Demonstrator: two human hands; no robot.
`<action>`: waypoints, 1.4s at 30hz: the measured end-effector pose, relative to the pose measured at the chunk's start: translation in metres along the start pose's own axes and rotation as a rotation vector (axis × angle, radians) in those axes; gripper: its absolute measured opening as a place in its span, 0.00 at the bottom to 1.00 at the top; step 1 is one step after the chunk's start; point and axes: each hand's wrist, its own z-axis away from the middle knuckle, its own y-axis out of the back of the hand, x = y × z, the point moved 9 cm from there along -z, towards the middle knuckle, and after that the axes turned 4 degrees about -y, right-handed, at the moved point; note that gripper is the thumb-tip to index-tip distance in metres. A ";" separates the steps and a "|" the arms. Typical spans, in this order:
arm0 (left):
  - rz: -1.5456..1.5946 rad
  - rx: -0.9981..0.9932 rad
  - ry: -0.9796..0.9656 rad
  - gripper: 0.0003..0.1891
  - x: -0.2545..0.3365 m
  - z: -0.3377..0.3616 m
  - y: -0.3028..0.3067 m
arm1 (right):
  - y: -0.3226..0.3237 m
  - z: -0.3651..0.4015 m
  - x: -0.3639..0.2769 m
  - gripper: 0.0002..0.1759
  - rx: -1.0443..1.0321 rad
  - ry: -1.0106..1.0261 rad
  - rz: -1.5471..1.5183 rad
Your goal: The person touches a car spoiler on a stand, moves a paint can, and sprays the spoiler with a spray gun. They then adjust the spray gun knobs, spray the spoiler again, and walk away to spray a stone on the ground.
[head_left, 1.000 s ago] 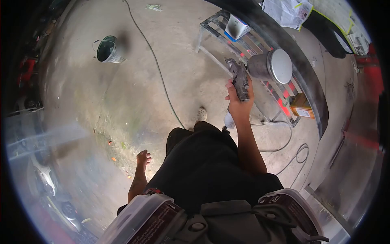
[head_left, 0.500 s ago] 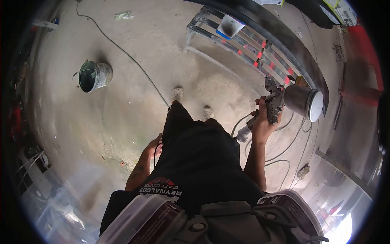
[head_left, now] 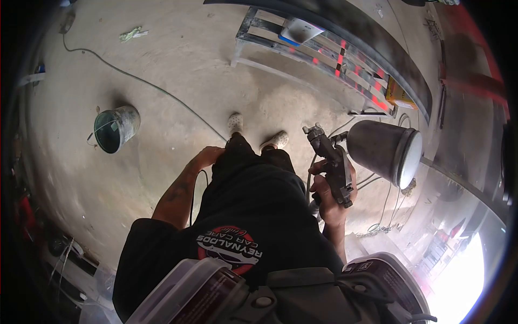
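My right hand [head_left: 332,194] is wrapped round the handle of a dark spray gun [head_left: 333,167], whose nozzle end points up and left. A grey metal cup [head_left: 375,146] with a pale lid [head_left: 410,159] is fixed to the gun and leans to the right. My left hand [head_left: 209,156] rests against the dark shorts at my hip; its fingers are mostly hidden, and I cannot make out whether it holds anything. A thin black cord loops beside the left forearm.
A worn bucket [head_left: 118,128] lies tilted on the floor at left. A long green hose [head_left: 140,81] crosses the floor to my feet. At the top right, a slatted metal stand [head_left: 245,38] sits beside a long dark curved panel [head_left: 345,27]. A yellow box [head_left: 400,97] is near its end.
My right hand has brought the spray gun lower and closer to my body, tilting it. My left hand has risen along my hip. The view has shifted, and one foot has turned outward.
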 end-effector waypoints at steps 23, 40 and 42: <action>-0.071 0.113 -0.109 0.03 -0.058 0.020 0.018 | -0.061 -0.040 -0.022 0.31 0.108 0.008 0.054; 0.502 0.198 0.232 0.25 -0.118 0.062 -0.006 | -0.129 -0.081 -0.036 0.32 -0.082 0.009 0.023; 0.490 0.243 0.244 0.19 -0.087 0.072 0.008 | -0.144 -0.086 -0.038 0.31 -0.173 0.060 0.047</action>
